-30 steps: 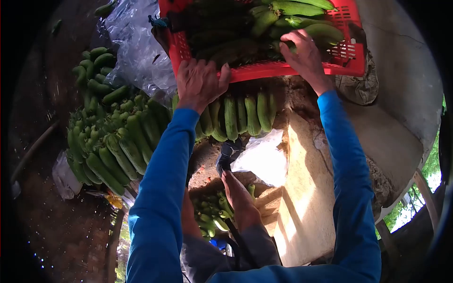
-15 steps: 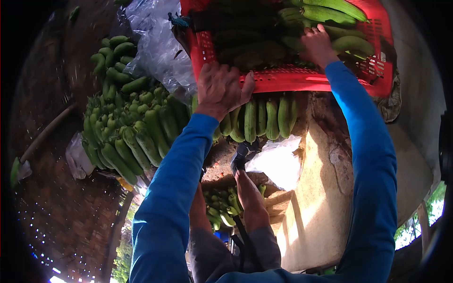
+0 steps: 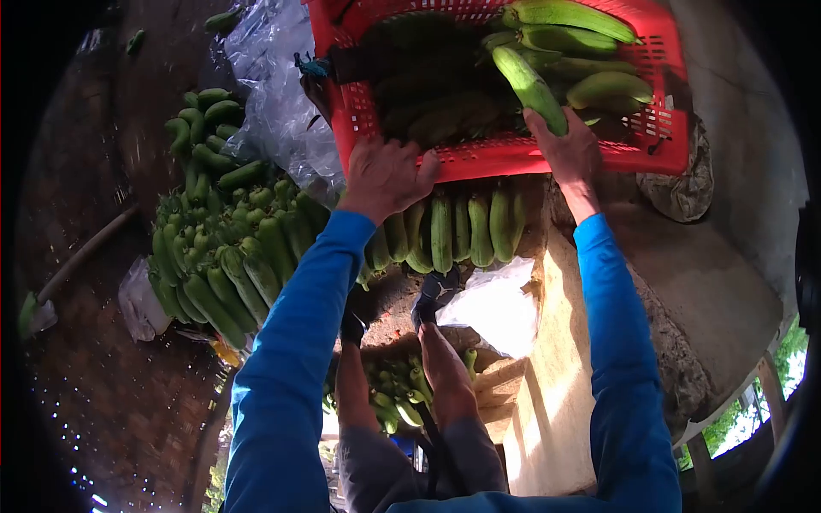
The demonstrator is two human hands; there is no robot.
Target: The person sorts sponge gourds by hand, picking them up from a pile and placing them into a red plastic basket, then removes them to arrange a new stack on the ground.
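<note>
My right hand (image 3: pixel 566 152) is closed around the lower end of a long green gourd (image 3: pixel 526 81), which tilts up over the near side of a red plastic crate (image 3: pixel 487 162). With its fingers wrapped over the crate's near rim at the left, my left hand (image 3: pixel 386 177) grips the crate. More green gourds (image 3: pixel 581 40) lie inside, lit on the right and in deep shadow on the left. Below the crate's near edge stands a row of gourds (image 3: pixel 440 231).
A large pile of gourds (image 3: pixel 231 256) covers the floor at the left, beside clear plastic sheeting (image 3: pixel 282 85). A concrete ledge (image 3: pixel 556 368) runs along the right. More gourds (image 3: pixel 385 389) lie behind my legs. A white plastic sheet (image 3: pixel 496 308) lies near my feet.
My right hand has drawn back toward me from inside the crate and now holds a gourd. The left hand keeps its grip on the rim. The crate appears slightly further left in view.
</note>
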